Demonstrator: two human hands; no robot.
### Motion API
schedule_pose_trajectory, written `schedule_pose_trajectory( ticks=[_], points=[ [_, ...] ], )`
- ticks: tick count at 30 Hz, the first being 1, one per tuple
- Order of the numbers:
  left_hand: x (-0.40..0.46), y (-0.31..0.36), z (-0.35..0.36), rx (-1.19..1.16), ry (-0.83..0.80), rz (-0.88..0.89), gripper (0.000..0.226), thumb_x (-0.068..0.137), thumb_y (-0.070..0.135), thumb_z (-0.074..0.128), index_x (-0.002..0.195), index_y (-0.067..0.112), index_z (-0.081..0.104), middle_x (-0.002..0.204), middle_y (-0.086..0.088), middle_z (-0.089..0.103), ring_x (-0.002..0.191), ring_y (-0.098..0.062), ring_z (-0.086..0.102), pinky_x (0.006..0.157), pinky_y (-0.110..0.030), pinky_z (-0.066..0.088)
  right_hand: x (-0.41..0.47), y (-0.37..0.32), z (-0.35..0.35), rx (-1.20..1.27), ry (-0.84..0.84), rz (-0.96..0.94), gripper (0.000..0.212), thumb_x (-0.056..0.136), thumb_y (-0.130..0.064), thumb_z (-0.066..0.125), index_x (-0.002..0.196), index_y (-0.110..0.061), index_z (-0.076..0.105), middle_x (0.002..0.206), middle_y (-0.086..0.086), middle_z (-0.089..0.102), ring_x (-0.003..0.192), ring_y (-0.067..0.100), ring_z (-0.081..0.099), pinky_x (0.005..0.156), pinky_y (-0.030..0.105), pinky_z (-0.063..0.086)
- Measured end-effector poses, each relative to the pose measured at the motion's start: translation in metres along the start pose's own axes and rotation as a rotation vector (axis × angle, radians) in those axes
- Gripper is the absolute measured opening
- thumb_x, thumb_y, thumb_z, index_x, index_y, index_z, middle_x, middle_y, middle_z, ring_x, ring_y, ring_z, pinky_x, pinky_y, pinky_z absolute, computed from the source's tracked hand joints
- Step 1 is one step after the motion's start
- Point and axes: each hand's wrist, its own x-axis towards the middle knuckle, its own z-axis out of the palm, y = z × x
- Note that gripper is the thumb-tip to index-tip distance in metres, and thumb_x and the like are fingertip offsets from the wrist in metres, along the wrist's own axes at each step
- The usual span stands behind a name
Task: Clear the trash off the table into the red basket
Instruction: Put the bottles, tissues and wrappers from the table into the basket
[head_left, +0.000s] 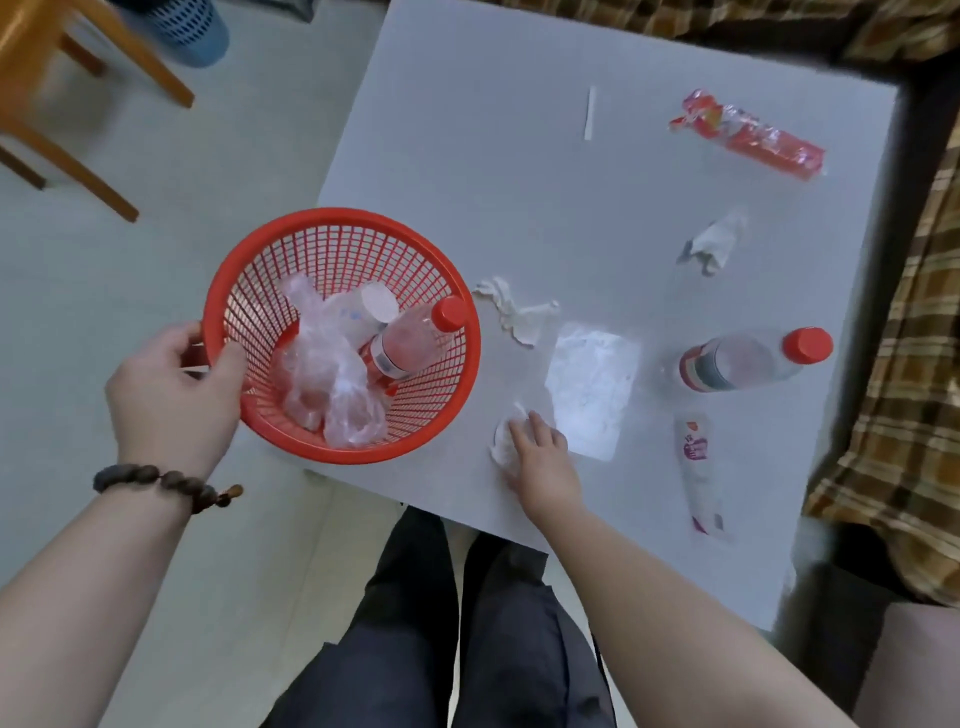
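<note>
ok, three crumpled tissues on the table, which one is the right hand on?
The near one, at the front edge beside the red basket; the right hand rests on it. The other two lie farther back, untouched.

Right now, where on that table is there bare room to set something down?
The far left of the table is bare, from the straw over to the left edge. The near right corner, past the tube, is also free. It is crowded between the basket and the bottle, where tissues and the right hand lie.
</note>
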Motion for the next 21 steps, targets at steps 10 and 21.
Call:
schedule_pose_trajectory(
  ticks=[10, 21],
  points=[
    [0.009, -0.014, 0.003, -0.013, -0.012, -0.057, 0.008, 0.076, 0.047, 0.056, 0.081, 0.052, 0.061, 0.071, 0.026, 0.065, 0.069, -0.01, 0.065, 0.073, -0.046, 0.056, 0.015, 0.012, -0.002, -0.105, 0.071, -0.05, 0.034, 0.085, -0.002, 0.048, 0.119, -0.01, 0.049, 0.121, 0.009, 0.047, 0.112, 0.028, 0.042, 0.074, 0.034, 0.045],
    [0.004, 0.02, -0.009, 0.039, -0.038, 0.008, 0.016, 0.084, 0.018, 0.06, 0.094, 0.007, 0.065, 0.077, -0.003, 0.06, 0.072, -0.024, 0.055, 0.069, -0.029, 0.039, -0.044, -0.06, -0.106, 0.568, 0.596, -0.098, 0.011, 0.081, -0.003, 0.054, 0.08, -0.012, 0.06, 0.086, -0.003, 0.055, 0.073, 0.011, 0.049, 0.06, 0.012, 0.036]
  ],
)
